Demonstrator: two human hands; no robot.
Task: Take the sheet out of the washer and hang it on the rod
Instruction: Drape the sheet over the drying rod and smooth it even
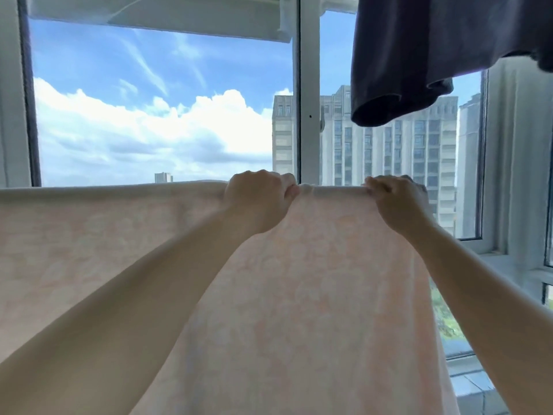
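Sheet [314, 295] is up at window height, top edge draped over what's prob the rod, tho the fabric hides it. Left hand [257, 202] and right hand [398, 205] both have fingers curled, gripping that top fold close together. Hanging step basically. Next imo: slide hands apart, smooth it out w/o dragging it off.

A pale peach sheet [269, 295] of thin, matt cloth with a faint, washed-out floral print, soft and lightly creased just below the gripping fingers [291, 187]. Above and to the right of the fingers hangs a dark navy garment [419, 55] of matt, soft-looking fabric. Behind the fingers, a window frame [309, 100] of smooth white material with clear, glossy glass.
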